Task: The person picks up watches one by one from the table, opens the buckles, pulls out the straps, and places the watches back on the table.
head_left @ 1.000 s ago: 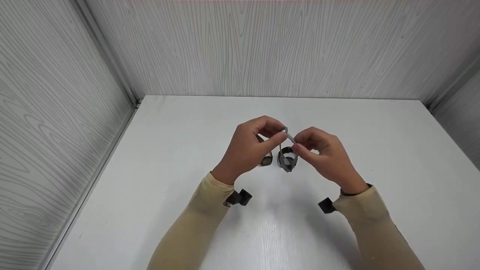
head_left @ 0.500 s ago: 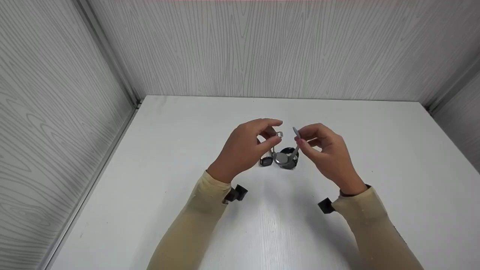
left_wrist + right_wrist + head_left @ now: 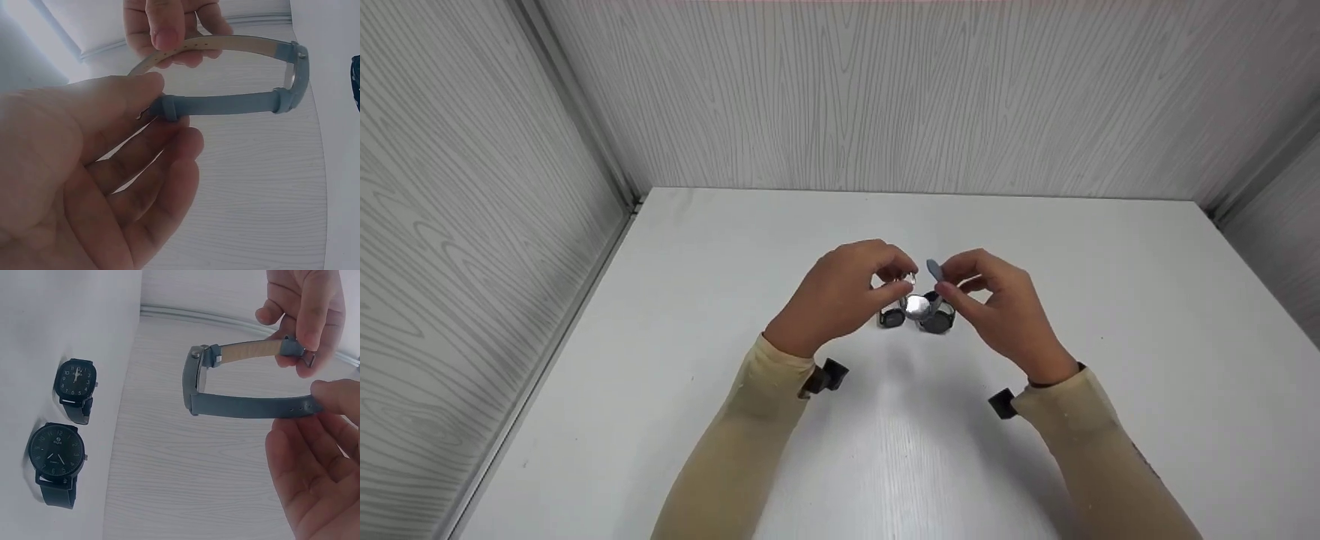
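Observation:
Between my hands hangs a blue-grey wristwatch (image 3: 917, 307), its strap undone and its case lowest. My left hand (image 3: 847, 292) pinches the buckle end of the strap (image 3: 225, 104) between thumb and fingers. The holed end is pinched by my right hand (image 3: 997, 300); several punched holes show in the right wrist view. A gap separates the two strap ends. The watch case (image 3: 193, 380) is seen edge-on in the wrist views, so its dial is hidden there. In the head view a bright, shiny round surface faces the camera.
Two black wristwatches lie on the white table (image 3: 780, 450) below my hands: a smaller squarish one (image 3: 75, 381) and a larger round one (image 3: 58, 453). Pale wood-grain panels (image 3: 840, 97) enclose the table at the back and sides.
A second ago the strap ends were together at my fingertips; they have since come apart. My left hand has drawn left, and the watch case has turned its shiny side to the head camera.

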A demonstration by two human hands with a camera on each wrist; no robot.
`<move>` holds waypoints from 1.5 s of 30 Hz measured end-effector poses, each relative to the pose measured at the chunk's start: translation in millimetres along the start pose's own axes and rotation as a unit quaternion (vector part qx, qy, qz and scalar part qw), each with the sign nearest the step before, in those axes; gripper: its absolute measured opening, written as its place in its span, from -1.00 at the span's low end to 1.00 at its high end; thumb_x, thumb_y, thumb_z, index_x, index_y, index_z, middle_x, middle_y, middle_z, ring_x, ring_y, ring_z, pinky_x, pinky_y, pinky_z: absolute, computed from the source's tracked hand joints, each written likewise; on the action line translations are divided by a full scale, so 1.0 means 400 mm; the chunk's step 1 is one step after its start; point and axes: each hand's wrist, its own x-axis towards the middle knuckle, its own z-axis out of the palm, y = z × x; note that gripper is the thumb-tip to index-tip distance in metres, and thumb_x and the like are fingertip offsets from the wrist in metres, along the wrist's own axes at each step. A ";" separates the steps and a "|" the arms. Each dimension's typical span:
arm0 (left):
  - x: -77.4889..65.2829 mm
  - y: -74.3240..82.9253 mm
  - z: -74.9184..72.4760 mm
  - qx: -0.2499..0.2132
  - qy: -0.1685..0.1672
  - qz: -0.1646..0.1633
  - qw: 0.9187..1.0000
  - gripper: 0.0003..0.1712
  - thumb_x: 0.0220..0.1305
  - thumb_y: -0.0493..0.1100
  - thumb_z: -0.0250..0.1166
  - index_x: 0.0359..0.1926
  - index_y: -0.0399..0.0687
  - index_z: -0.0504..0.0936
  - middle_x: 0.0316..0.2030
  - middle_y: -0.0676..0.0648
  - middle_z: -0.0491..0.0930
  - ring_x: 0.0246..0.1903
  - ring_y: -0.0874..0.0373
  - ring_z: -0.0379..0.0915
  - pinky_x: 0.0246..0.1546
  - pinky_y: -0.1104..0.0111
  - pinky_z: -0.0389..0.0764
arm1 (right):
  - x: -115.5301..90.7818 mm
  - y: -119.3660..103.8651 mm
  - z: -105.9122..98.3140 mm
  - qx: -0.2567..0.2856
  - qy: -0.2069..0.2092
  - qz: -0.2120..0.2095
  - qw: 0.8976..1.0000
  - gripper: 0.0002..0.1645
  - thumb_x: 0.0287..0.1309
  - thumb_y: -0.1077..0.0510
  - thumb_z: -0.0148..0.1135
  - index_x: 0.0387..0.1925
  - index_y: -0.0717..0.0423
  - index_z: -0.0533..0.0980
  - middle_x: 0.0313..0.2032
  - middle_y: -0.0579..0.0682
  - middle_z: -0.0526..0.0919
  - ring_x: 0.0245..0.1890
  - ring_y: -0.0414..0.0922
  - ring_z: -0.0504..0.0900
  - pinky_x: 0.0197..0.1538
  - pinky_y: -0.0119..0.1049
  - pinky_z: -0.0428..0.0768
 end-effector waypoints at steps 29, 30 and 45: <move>0.044 -0.271 0.031 0.022 -0.093 -0.203 0.975 -0.79 0.50 -0.07 0.24 -0.06 -0.02 0.75 -0.22 0.00 0.70 -0.24 0.13 0.61 -0.17 0.24 0.56 | 0.134 0.117 0.226 0.060 -0.119 0.246 0.960 -0.91 0.42 0.15 0.27 -0.20 0.11 0.59 -0.27 0.03 0.73 -0.28 -0.12 0.67 -0.23 -0.28 0.61; 0.043 -0.276 0.036 0.023 -0.096 -0.208 0.973 -0.78 0.49 -0.06 0.24 -0.05 -0.02 0.76 -0.23 0.00 0.71 -0.25 0.13 0.61 -0.17 0.24 0.56 | 0.133 0.118 0.231 0.057 -0.120 0.252 0.959 -0.90 0.42 0.15 0.26 -0.19 0.11 0.59 -0.26 0.03 0.73 -0.27 -0.12 0.68 -0.24 -0.29 0.61; 0.033 -0.262 0.016 0.020 -0.049 -0.221 0.974 -0.58 0.54 0.03 0.17 0.29 0.04 0.61 0.19 -0.09 0.61 0.18 -0.01 0.51 0.19 0.08 0.52 | 0.084 0.102 0.064 -0.008 -0.076 0.157 0.985 -0.75 0.51 0.06 0.14 -0.01 0.14 0.58 -0.14 0.04 0.76 -0.17 -0.11 0.74 -0.14 -0.27 0.64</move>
